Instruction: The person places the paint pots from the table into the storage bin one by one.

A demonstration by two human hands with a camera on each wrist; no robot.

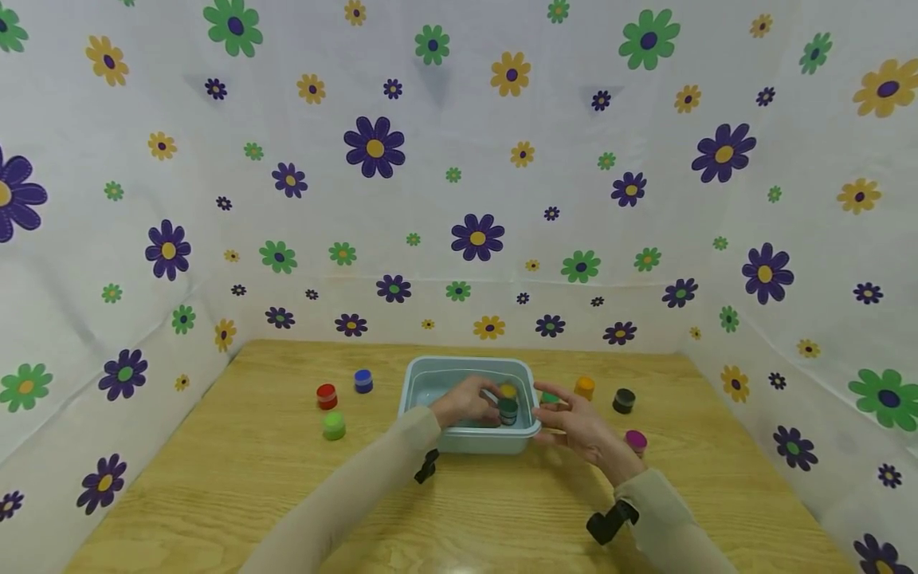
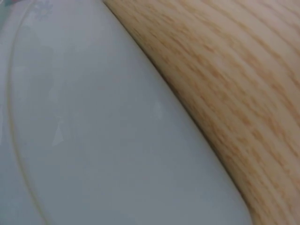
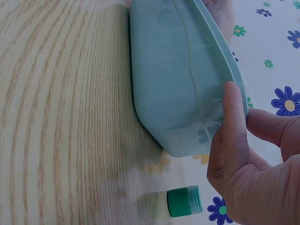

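A pale blue plastic basin (image 1: 475,443) sits on the table; its outer wall (image 2: 122,117) fills much of the left wrist view. My left hand (image 1: 469,400) reaches inside, its fingers and thumb round a dark green jar (image 1: 508,416) at the right end. A yellow-topped jar (image 1: 508,391) shows right by the index fingertip. At the basin's right end my right hand (image 1: 579,430) pinches the rim, the thumb above and the fingers (image 3: 233,117) against the outer wall. A green jar (image 3: 180,202) stands on the table beside that hand, partly hidden in the head view.
To the left of the basin are a red jar (image 1: 327,396), a blue jar (image 1: 363,381) and a light green jar (image 1: 333,426). An orange jar (image 1: 584,388), a black jar (image 1: 624,400) and a magenta jar (image 1: 635,441) stand to the right. Flower-patterned cloth (image 1: 430,215) surrounds the wooden table (image 1: 495,510).
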